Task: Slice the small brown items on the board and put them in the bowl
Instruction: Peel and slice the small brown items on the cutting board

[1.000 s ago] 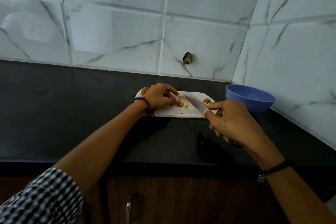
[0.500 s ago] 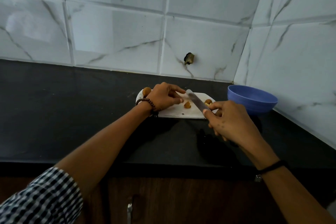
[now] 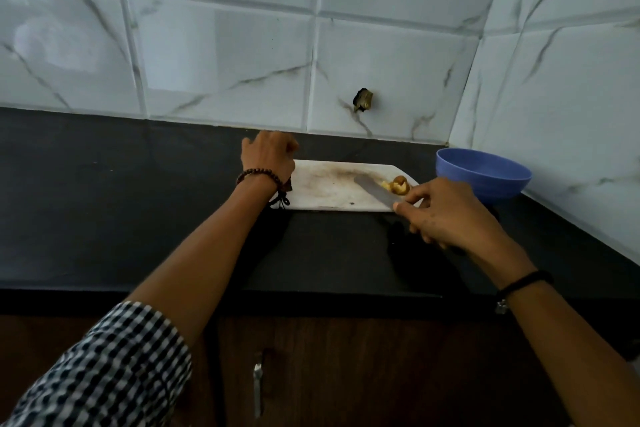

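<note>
Fingers (image 3: 412, 206) of the right hand (image 3: 440, 211) curl round the handle of a knife (image 3: 374, 189), right of centre in the frame. The forefinger is stretched along the top of the handle. The blade lies low over the right part of the board (image 3: 325, 191), tip pointing up and left.

Brown pieces (image 3: 400, 185): a small cluster on the right end of the board, just beside the blade on its far side. Pale cut flesh shows on at least one piece.

Left hand (image 3: 268, 158): at the far left corner of the board, back of the hand towards the camera, fingers curled under and away. Cannot tell whether they hold anything. Beaded bracelet (image 3: 258, 177) on that wrist, checked sleeve (image 3: 104, 367) at lower left.

Board: white, stained brown across the middle, set on a black tabletop (image 3: 104, 201).

Bowl (image 3: 485, 177): blue, upright on the tabletop right of the board, near the corner where the two walls meet. Its contents are not visible.

Room: walls (image 3: 225, 62) of large white tiles with grey marble veining; one dark chipped hole (image 3: 363, 100) in the tile above the board. Below the tabletop edge, a dark wooden cabinet front (image 3: 346, 374) with a metal handle (image 3: 257, 388).
</note>
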